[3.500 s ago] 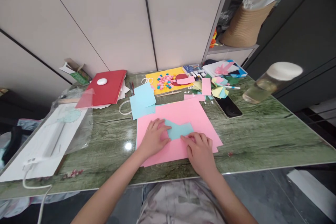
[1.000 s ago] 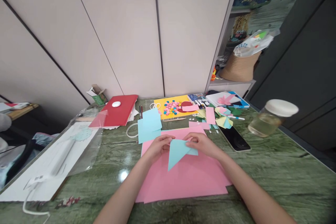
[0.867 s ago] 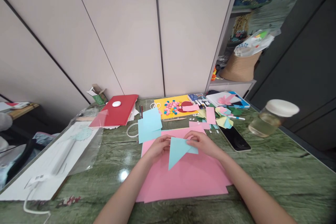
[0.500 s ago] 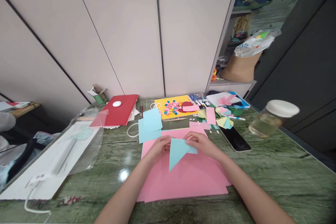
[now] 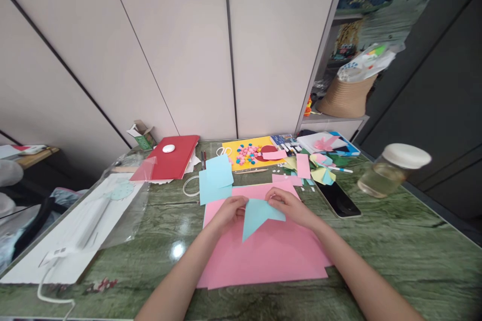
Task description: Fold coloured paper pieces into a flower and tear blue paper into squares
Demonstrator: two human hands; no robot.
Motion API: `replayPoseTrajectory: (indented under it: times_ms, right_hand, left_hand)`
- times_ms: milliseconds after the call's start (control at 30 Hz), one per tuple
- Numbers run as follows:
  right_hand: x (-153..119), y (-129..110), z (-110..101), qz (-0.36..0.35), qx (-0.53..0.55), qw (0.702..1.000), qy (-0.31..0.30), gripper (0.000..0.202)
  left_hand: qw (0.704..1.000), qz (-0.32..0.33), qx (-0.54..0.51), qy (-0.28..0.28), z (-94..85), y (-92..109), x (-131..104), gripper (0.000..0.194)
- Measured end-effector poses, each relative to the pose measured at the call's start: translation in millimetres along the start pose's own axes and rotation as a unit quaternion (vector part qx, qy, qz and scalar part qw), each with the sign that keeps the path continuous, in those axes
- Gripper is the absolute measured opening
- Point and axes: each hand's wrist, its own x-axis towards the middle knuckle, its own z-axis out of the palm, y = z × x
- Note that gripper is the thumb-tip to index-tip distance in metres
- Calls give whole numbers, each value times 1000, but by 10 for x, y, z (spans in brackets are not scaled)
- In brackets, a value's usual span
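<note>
Between my two hands is a folded piece of light blue paper (image 5: pixel 256 214), with one point hanging down at the left and a shorter flap to the right. My left hand (image 5: pixel 230 212) pinches its upper left corner. At the upper right edge, my right hand (image 5: pixel 288 205) grips the same paper between thumb and fingers. Some fingertips are hidden behind it. Below both hands lie large pink paper sheets (image 5: pixel 263 261). More light blue sheets (image 5: pixel 215 180) lie just beyond my left hand.
A phone (image 5: pixel 341 200) and a lidded jar of liquid (image 5: pixel 391 170) stand to the right. Behind are a yellow sheet (image 5: pixel 241 164) with pom-poms, white scissors (image 5: pixel 223 151) and paper scraps (image 5: pixel 323 176). Leftward lie a red folder (image 5: pixel 173 158) and a white board (image 5: pixel 48 261).
The blue paper's right flap has opened out, showing wider to the right. Its lower point has risen slightly. Both hands keep their hold with little movement.
</note>
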Motion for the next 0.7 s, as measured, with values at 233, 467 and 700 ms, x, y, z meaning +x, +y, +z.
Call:
replayPoseTrajectory:
  times_ms: [233, 467, 700]
  right_hand:
    - [22, 27, 93, 19, 19, 1000, -16, 42]
    - [78, 141, 259, 35, 67, 993, 91, 35]
    - [50, 103, 186, 49, 111, 992, 46, 76]
  left_hand:
    - [970, 135, 99, 174, 13, -7, -3, 28]
    - [959, 152, 99, 218, 89, -16, -66, 30]
    - [983, 82, 63, 155, 106, -128, 46, 38]
